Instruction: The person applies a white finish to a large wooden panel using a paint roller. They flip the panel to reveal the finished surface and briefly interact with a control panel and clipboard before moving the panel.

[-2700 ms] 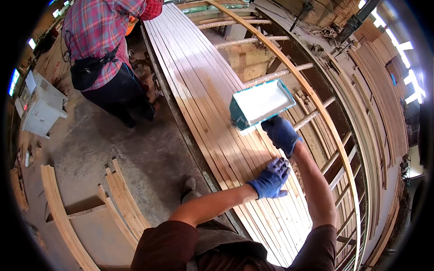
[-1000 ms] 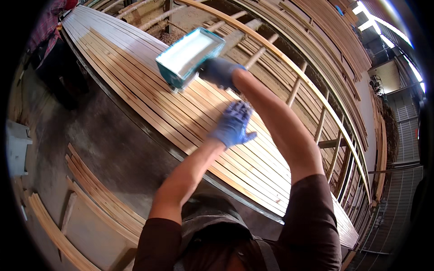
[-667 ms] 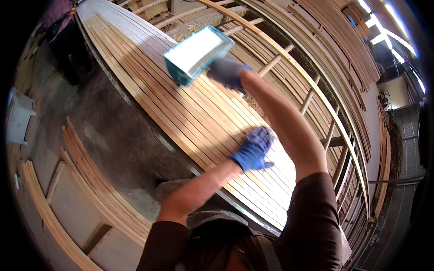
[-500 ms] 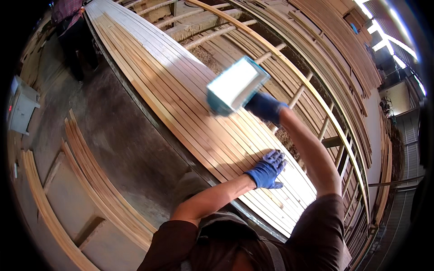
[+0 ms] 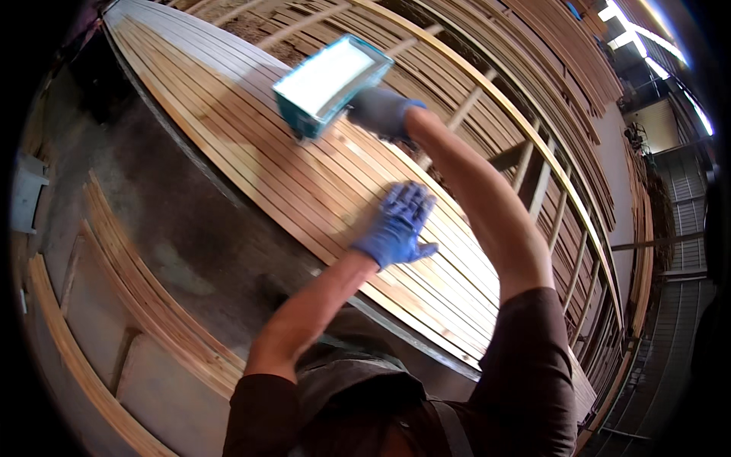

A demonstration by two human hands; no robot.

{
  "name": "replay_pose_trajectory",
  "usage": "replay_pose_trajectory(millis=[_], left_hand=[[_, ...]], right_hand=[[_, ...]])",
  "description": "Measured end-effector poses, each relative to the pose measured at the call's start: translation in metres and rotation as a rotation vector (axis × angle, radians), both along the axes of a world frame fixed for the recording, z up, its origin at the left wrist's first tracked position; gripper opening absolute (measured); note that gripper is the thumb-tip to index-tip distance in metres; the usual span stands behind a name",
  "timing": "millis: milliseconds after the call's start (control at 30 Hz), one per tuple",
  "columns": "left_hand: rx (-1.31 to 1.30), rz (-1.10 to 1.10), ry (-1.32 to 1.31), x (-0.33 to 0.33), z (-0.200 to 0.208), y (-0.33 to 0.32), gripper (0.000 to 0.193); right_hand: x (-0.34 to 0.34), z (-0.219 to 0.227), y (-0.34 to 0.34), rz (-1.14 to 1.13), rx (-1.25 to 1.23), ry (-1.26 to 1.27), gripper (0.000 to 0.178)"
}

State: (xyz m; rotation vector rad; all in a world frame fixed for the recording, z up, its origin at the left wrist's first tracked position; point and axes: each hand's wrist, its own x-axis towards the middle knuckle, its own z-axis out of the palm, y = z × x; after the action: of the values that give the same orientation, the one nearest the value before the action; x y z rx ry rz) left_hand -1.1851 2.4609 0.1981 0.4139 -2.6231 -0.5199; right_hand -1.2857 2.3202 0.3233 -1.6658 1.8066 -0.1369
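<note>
Long, narrow wooden boards (image 5: 251,145) lie side by side on a dark-edged bench, running from the far left to the near right. My left hand (image 5: 400,225), in a blue work glove, rests flat on them with its fingers stretched out and holds nothing. Above the boards, my right hand (image 5: 382,113), gloved in blue, grips a teal box-shaped thing (image 5: 298,114) with a bright white upper face. Its exact kind is unclear, and motion blurs that glove. The box's underside is hidden from me.
Beyond the boards runs a rack of wooden rails (image 5: 476,97), with more stacked planks (image 5: 533,53) behind it. Loose strips (image 5: 145,282) lie at the lower left, beside a grey box-like unit (image 5: 29,190). A person in dark trousers (image 5: 95,72) stands at the far left.
My right hand has carried the teal box farther away and to the left over the boards. My left hand has shifted the same way along them, staying flat. The view has turned slightly.
</note>
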Motion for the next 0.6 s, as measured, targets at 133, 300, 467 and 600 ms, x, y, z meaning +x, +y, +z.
replay_pose_trajectory(millis=[133,300,467,600], left_hand=[[0.055,-0.052,-0.076,-0.068,0.002,0.111,0.099],[0.116,-0.215,-0.173,-0.151,0.007,0.269,0.097],[0.066,-0.201,-0.077,-0.181,-0.008,0.365,0.096],[0.124,-0.372,-0.022,-0.202,0.017,0.482,0.093]], right_hand=[[-0.020,0.029,0.074,-0.048,0.032,0.015,0.031],[-0.118,-0.004,0.231,0.094,0.037,0.106,0.031],[-0.200,-0.012,0.431,0.083,-0.083,0.130,0.022],[-0.264,-0.003,0.563,0.223,-0.200,0.212,0.025]])
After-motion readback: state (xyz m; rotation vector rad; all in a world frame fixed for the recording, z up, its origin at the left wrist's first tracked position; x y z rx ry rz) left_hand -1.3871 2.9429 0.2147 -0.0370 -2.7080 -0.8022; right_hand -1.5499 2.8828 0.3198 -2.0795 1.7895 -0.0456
